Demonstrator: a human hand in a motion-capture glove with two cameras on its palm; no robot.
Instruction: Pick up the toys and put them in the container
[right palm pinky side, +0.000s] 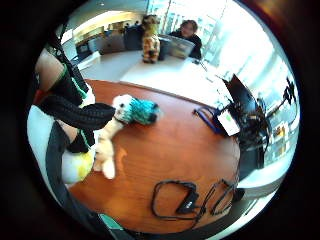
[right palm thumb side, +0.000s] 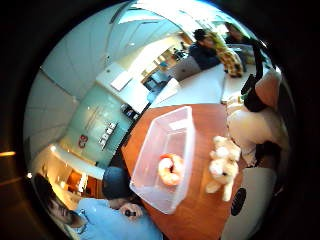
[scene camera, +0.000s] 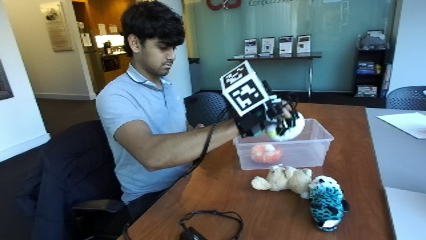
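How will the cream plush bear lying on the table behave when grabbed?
The cream plush bear looks soft, so it probably squashes and its limbs flop. It is likely light for its size. Sprawled flat on the wooden table, it should not roll.

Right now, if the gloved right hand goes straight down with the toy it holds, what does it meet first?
Probably the clear container: the right hand hangs over its near rim, though depth is unclear.

The container (scene camera: 313, 145) stands open-topped under my right hand (scene camera: 269, 117), one orange toy (scene camera: 265, 153) inside. Near it, the cream plush (scene camera: 283, 178) and teal plush (scene camera: 326, 202) lie together; bare table (scene camera: 253, 210) left of them.
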